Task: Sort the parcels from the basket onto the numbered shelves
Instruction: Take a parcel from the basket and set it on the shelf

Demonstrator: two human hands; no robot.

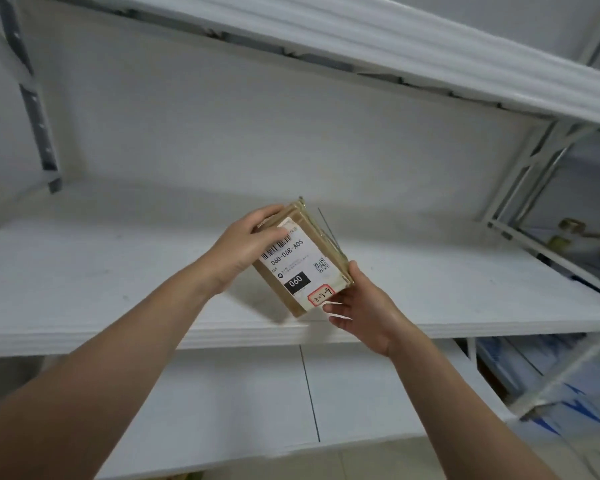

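Over the middle shelf (118,271): we hold one parcel (300,261), tilted, near the board's front edge; we cannot tell whether it touches the board.
Parcel: flat, rectangular, brown cardboard, with glossy clear tape along its edges.
Markings on parcel: two. One is a white printed label (291,254) with a barcode, "060-06B-A05" and a black "060" patch. The other is a small red-bordered sticker (321,295), handwritten, at the lower corner.
Our left hand (246,247): fingers curled over the parcel's upper left edge, thumb lying across the label, gripping it.
Our right hand (364,306): thumb on the lower right edge, fingers curled beneath the lower end, gripping the same parcel.
Shelves: three smooth white boards, namely the upper shelf (395,39), the middle one, and the lower shelf (222,393), which is crossed by one thin dark seam.
Frame: one grey metal upright (32,98) at left; a white metal rack (534,188) at right.
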